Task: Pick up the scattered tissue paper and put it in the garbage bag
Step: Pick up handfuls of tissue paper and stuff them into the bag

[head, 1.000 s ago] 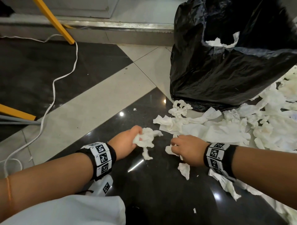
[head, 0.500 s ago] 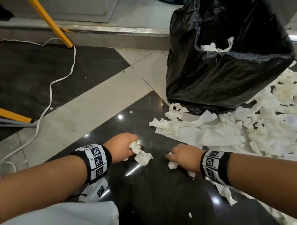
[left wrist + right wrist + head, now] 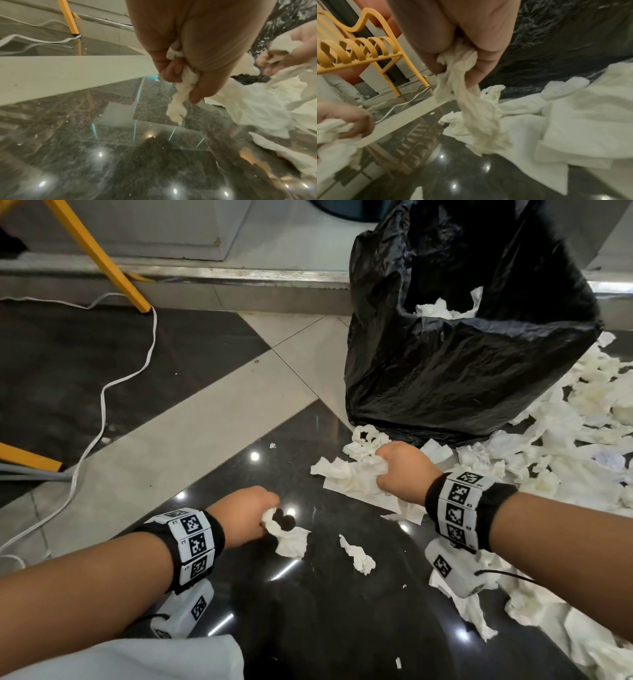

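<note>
The left hand (image 3: 245,517) is curled tight round a twisted wad of tissue (image 3: 180,94), whose tail hangs down toward the dark polished floor (image 3: 325,611); it sits well short of the garbage bag (image 3: 462,378), probably holding that wad while more is gathered. A small loose scrap (image 3: 358,554) lies on the floor nearer the bag than that hand. The right hand (image 3: 404,470) is nearer again, just in front of the bag's base, fingers bunched on a crumpled sheet (image 3: 471,108) at the edge of the tissue pile (image 3: 565,474), which spreads along the bag's front and far right side. The bag stands slumped with its mouth open, likely so handfuls can be dropped in; some tissue (image 3: 435,309) already shows inside. How full the bag is cannot be told, the pile runs off the frame's right edge, and both palms are hidden by the gripped paper
</note>
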